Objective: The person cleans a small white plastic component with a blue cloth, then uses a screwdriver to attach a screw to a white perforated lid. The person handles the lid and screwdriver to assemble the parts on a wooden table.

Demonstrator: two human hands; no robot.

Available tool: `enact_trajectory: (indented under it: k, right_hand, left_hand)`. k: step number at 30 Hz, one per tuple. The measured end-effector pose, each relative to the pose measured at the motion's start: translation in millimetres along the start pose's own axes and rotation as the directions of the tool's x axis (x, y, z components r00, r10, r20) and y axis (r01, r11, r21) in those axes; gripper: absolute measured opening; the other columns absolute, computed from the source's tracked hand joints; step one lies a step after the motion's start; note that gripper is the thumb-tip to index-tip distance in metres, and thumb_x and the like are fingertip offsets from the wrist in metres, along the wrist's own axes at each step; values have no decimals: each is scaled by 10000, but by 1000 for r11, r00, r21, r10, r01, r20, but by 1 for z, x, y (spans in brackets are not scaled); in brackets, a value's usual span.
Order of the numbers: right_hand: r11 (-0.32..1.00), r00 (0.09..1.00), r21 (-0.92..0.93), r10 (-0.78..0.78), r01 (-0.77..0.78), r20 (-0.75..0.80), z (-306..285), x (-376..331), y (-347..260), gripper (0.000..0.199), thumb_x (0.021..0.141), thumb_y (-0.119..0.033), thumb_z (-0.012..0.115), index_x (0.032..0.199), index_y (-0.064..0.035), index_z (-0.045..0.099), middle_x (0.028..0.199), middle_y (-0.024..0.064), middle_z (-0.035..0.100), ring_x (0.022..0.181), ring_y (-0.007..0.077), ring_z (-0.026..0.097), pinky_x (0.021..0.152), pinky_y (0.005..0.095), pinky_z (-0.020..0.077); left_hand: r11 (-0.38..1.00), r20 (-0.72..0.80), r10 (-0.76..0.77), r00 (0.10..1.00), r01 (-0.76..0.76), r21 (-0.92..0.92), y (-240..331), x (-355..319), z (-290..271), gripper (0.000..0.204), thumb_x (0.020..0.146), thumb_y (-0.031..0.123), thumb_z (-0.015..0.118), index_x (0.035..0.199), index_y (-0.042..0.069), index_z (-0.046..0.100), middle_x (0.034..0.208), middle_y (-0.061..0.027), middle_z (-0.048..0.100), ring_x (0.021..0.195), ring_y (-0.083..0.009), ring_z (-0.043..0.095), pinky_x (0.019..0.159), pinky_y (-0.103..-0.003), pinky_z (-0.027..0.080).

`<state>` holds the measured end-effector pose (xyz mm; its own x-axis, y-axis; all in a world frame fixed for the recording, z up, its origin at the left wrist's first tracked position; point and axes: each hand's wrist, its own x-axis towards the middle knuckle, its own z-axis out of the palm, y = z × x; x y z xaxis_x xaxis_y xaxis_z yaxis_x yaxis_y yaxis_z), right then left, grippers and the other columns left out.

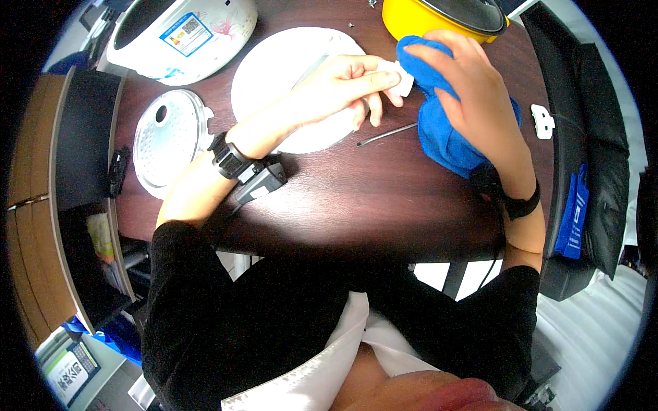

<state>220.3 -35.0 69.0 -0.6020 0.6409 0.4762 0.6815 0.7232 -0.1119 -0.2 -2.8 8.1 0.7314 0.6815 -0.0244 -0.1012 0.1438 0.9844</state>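
Observation:
My left hand (346, 85) reaches over the edge of a large white round lid (264, 79) and pinches a small white plastic piece (402, 81) between thumb and fingers. To its right, my right hand (480, 92) has its fingers bent round a blue cloth (439, 137). One bunched end of the cloth is lifted beside the white piece; the rest hangs or lies on the table under the hand. A thin metal screwdriver shaft (387, 135) sticks out from the cloth's left side; its handle is hidden.
A white appliance body (233, 48) stands at the far left, with a perforated translucent tray (168, 140) nearer me. A yellow pot (411, 24) sits at the far right. A white bracket (542, 122) lies by the right edge of the dark wooden table (356, 205).

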Motion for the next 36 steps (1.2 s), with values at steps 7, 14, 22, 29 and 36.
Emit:
enact_trajectory:
  k: [7,14,22,29,36]
  right_hand:
    - [989,996,-142,-19,31,83,29,-7,22,426,725,-21,642,1131,-145,608,1114,92,571,1047,325,558,876,406,476]
    - [994,998,88,69,-70,12,11,-3,23,461,733,44,596,1171,-98,597,1207,145,548,1146,347,529,979,390,423]
    - [999,998,47,12,-10,-60,15,-4,0,465,727,-4,628,1171,-136,595,1168,134,549,1098,350,532,925,410,446]
    - [999,999,13,-28,29,-30,21,-5,-1,491,692,-20,674,1164,-127,594,1160,118,552,1048,332,542,901,415,460]
    - [999,999,-15,-33,33,-6,32,-7,4,496,697,-17,683,1169,-145,596,1158,95,556,1031,311,552,876,398,478]
  left_hand:
    - [996,69,51,996,-56,73,-1,-4,2,338,988,281,517,1115,-26,575,1007,-139,670,686,-142,659,489,-195,499]
    - [999,-46,-12,999,9,-50,-3,-1,1,380,998,297,492,1219,-12,511,990,-144,661,734,-149,664,517,-217,539]
    - [1000,21,6,1000,-5,-27,-1,0,-1,328,983,264,531,1182,5,515,951,-123,666,718,-132,658,491,-205,522]
    - [991,-51,-15,999,21,132,4,-2,2,313,945,200,600,1169,-3,520,826,-81,649,568,-90,588,464,-192,467]
    - [998,-4,20,1000,-19,62,-3,0,3,336,956,241,585,1171,-9,522,740,-69,631,475,-64,521,448,-182,425]
